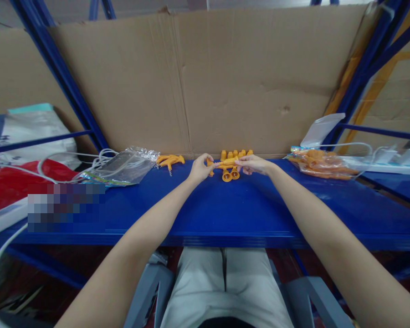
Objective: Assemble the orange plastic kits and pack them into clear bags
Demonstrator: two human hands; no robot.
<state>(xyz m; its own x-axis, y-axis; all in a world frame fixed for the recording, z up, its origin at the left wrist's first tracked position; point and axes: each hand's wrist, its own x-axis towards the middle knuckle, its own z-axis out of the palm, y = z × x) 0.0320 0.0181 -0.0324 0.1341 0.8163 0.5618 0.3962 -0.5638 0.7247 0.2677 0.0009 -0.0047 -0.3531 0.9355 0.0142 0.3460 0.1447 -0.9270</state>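
An orange plastic piece (227,162), long and narrow, spans the gap between my hands at the back of the blue table. My left hand (201,167) has its fingers pinched at the left end, beside a small upright orange part (210,166). At the other end, my right hand (250,164) pinches the piece between thumb and fingers. Just in front are two round, cup-like orange parts (227,176). Behind stands a row of several orange knobs (237,153). To the left lies another orange plastic piece (170,160) with thin spiral metal bits.
A clear plastic bag (130,166) and white cables lie at the left, near a red bag (18,184). On the right is a bag of orange parts (323,162) beside a white power strip (392,165). A cardboard sheet (239,82) backs the table (225,214).
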